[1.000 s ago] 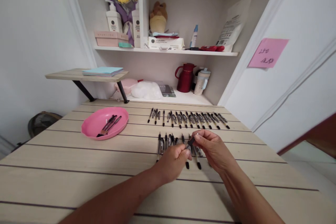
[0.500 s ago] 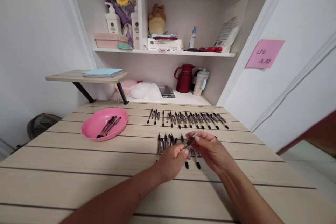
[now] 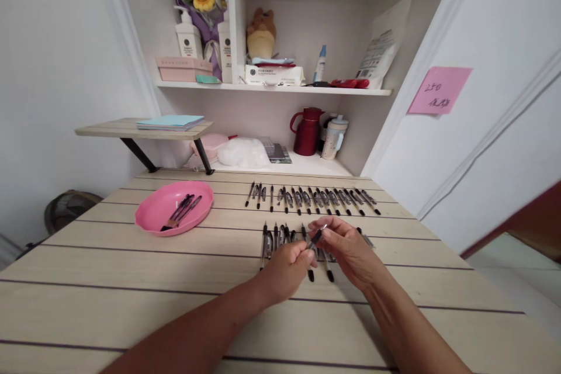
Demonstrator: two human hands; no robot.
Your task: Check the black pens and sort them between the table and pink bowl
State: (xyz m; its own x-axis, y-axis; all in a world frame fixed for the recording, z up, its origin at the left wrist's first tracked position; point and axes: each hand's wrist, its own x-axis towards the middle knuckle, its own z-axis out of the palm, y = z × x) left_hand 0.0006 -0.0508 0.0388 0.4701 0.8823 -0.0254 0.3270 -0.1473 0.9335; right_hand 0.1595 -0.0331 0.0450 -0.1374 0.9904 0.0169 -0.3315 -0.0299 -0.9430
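Left hand (image 3: 287,272) grips 1 pen (image 3: 315,238); right hand (image 3: 350,248) at its tip, hold unclear. 2 rows of pens (image 3: 272,200) on table (image 3: 210,272); dish (image 3: 151,201), left, holds more.

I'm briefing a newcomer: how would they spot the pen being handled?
On the dark-lined table below the white shelf, find the nearer row of pens. Over it, the left hand grips one pen, its silvery tip beside the right hand. Unlike its neighbours, it's not lying on the table.
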